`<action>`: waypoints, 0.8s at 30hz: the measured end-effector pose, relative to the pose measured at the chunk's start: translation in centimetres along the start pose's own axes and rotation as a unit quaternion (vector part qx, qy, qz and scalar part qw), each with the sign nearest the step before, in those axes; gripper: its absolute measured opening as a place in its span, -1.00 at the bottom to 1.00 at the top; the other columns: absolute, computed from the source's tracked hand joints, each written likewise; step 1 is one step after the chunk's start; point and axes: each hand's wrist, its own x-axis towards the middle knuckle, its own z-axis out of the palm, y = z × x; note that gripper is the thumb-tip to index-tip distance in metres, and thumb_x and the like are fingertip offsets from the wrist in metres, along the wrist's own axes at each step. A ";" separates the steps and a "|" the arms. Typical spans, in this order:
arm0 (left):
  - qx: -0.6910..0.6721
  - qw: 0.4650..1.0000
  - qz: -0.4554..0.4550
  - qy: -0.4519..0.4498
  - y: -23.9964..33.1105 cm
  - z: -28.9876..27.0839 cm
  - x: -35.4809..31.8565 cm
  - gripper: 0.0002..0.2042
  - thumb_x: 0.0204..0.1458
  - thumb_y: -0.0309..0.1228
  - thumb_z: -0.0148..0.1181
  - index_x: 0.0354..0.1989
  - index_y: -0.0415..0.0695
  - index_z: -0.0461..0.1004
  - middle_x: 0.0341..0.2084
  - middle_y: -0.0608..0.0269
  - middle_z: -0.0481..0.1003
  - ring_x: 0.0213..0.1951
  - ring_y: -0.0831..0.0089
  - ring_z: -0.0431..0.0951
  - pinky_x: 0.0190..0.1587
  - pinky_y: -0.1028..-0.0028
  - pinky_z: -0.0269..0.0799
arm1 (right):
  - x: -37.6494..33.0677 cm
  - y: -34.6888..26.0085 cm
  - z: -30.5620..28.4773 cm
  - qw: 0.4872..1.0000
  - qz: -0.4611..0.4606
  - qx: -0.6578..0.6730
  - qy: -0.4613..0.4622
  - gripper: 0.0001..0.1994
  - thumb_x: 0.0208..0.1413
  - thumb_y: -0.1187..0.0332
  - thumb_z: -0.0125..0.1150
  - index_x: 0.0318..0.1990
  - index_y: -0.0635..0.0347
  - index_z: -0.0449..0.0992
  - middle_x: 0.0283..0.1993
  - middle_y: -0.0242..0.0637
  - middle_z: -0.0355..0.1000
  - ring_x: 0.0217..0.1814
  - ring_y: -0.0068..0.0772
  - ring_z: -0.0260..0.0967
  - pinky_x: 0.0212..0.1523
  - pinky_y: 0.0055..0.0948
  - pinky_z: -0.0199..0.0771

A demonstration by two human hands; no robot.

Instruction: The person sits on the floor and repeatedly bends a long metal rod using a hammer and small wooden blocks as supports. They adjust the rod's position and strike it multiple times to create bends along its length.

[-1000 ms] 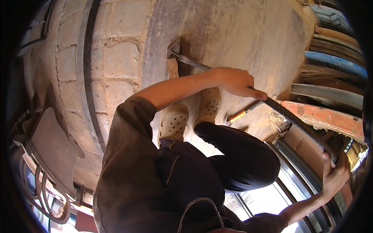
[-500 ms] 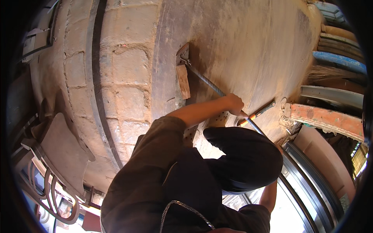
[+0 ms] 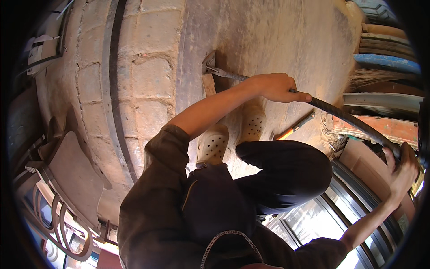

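Look, the left hand [image 3: 278,88] is wrapped tight around a long dark bar [image 3: 342,114], its thumb lying along the top. The right hand [image 3: 405,170] has its fingers curled around the bar too, near its end at the right edge of the frame. The bar slants up to the upper middle, where its thin tip sits by a small metal piece [image 3: 209,62] and a wood block [image 3: 208,85]. I can't tell what the tip touches. Two holey tan shoes [image 3: 212,145] stand in the middle, near an orange and black tool [image 3: 286,132].
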 end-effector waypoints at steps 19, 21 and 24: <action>0.084 0.996 0.015 -0.008 -3.9 7.9 3.4 -0.20 0.01 0.37 -0.14 -0.49 -0.29 0.58 -0.56 -0.12 0.52 -0.42 -0.04 0.55 -0.33 0.12 0.43 | -12.6 -8.3 17.2 0.976 0.159 0.139 -0.048 -0.37 -0.06 -0.33 0.15 -0.36 0.20 0.49 -0.47 -0.19 0.42 -0.39 -0.01 0.44 -0.39 -0.09 0.42; 0.043 0.999 0.029 -0.005 -1.4 4.2 1.8 -0.20 0.01 0.37 -0.12 -0.54 -0.32 0.55 -0.66 -0.09 0.48 -0.52 0.01 0.51 -0.41 0.13 0.39 | -7.9 -4.9 9.6 0.994 0.073 0.061 0.051 -0.37 -0.06 -0.36 0.11 -0.49 0.14 0.41 -0.57 -0.30 0.30 -0.54 -0.16 0.33 -0.51 -0.21 0.29; 0.017 0.999 0.030 0.035 -0.1 0.5 -0.7 -0.20 0.00 0.35 -0.08 -0.62 -0.34 0.51 -0.81 0.04 0.36 -0.67 0.17 0.38 -0.53 0.17 0.27 | -1.3 -2.7 1.2 0.990 0.008 0.043 0.132 -0.38 -0.03 -0.33 0.11 -0.58 0.14 0.31 -0.62 -0.30 0.22 -0.61 -0.22 0.28 -0.58 -0.21 0.21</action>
